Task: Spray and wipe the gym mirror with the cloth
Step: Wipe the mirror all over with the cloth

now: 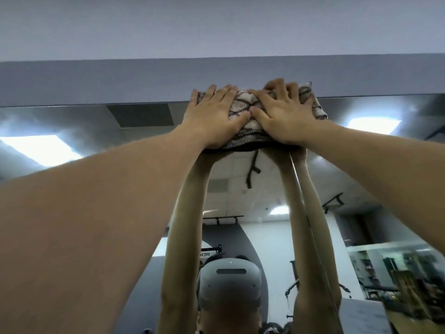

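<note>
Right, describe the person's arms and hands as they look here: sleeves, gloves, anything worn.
Both arms are bare from hand to the frame's edge: no sleeves in view. The left hand and right hand wear no gloves, and no rings, watch or wristbands show. Fingernails look short and unpainted.

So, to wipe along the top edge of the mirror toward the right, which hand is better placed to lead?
Probably the right hand: it presses the folded beige cloth with dark lines on its right part, fingers spread at the top edge of the large wall mirror. The left hand can follow.
</note>
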Motion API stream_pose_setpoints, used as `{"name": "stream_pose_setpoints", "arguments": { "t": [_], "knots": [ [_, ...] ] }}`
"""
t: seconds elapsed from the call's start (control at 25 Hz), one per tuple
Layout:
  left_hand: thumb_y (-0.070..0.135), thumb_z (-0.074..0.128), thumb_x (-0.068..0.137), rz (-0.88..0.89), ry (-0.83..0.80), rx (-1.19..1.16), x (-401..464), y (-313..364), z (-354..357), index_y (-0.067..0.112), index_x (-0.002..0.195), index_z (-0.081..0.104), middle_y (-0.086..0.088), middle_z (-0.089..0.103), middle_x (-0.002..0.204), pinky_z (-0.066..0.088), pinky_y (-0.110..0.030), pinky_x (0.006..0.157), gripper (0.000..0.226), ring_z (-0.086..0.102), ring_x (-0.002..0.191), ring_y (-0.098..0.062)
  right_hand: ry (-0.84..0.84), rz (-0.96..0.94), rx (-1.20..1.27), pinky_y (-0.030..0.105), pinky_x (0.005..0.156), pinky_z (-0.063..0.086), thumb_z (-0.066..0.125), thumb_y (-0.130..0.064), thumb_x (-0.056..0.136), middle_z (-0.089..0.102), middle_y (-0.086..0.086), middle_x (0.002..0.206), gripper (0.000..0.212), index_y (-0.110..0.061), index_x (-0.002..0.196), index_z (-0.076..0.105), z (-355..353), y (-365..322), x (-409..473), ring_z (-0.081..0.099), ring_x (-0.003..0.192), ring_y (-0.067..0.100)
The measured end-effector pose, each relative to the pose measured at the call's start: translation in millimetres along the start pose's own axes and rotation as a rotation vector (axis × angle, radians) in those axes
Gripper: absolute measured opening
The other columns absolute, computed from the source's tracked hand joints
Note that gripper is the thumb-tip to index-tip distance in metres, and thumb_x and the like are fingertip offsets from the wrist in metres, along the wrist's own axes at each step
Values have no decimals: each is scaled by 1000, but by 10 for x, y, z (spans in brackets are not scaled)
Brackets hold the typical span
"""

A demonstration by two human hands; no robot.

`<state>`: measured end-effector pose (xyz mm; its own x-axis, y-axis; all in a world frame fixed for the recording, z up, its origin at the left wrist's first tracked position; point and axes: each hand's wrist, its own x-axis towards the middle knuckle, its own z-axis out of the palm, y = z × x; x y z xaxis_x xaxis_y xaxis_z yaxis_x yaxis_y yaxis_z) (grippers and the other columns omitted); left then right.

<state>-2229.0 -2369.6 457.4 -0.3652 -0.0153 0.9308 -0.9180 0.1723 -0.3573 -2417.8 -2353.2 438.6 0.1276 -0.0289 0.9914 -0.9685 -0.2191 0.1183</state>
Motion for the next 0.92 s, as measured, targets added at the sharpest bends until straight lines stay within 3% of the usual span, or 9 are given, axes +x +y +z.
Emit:
{"name": "stream_pose_setpoints", "arguments": {
  "t": [0.16, 0.4, 0.92],
  "knots": [
    [73, 15, 89, -3, 3, 0, -147, -384, -73, 26, 165, 14, 3, 17, 172, 1, -52, 128, 89, 11, 159, -21, 4, -4, 41, 77, 115, 18, 33, -49, 110, 28, 2, 162, 52, -46, 162, 24, 95, -460, 0, 20, 150, 36],
    [78, 4, 80, -22, -2, 13, -487, -901, -161, 26, 165, 13, 3, 16, 172, 3, -50, 128, 100, 11, 158, -20, -23, -41, 49, 76, 117, 12, 30, -60, 106, 26, -3, 165, 56, -47, 160, 25, 198, -990, -22, 16, 154, 33],
    [69, 12, 91, -41, -13, 6, -687, -1095, -236, 24, 165, 11, 2, 14, 172, -2, -48, 129, 87, 8, 159, -20, -41, 3, 21, 78, 119, 11, 28, -63, 105, 19, -6, 170, 61, -47, 163, 13, 269, -1306, -46, 10, 156, 31]
  ]
}}
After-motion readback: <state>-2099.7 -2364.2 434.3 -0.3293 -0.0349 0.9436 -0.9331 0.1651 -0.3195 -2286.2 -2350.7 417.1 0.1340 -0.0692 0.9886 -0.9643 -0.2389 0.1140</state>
